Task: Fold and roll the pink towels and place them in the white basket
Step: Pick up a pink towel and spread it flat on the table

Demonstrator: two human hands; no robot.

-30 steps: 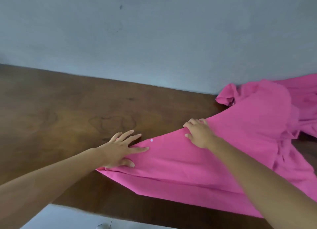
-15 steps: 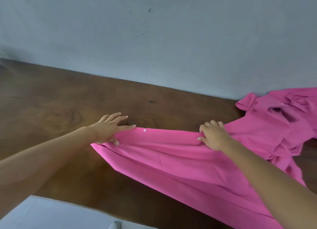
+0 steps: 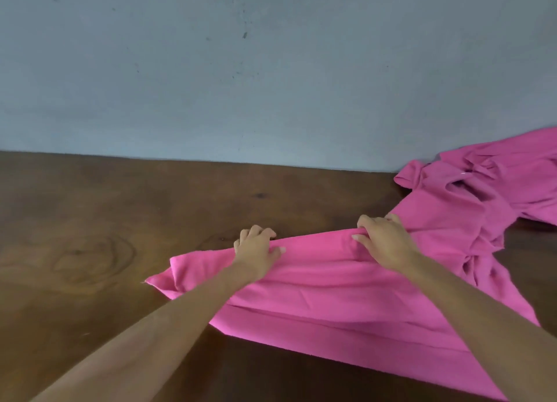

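Note:
A pink towel [image 3: 325, 293] lies spread on the brown wooden table [image 3: 120, 220], its far edge raised into a fold. My left hand [image 3: 256, 249] grips that far edge near the towel's left end, fingers curled over it. My right hand [image 3: 382, 240] grips the same edge further right, fingers curled round the cloth. Another crumpled pink towel [image 3: 497, 184] is heaped at the back right against the wall. The white basket is not in view.
A grey-blue wall [image 3: 271, 70] runs along the table's far edge. Bare dark wood stretches to the left of the towel and in front of it.
My left hand went from lying flat on the towel's left end to gripping the far edge further right. Both hands have gathered that edge into a fold.

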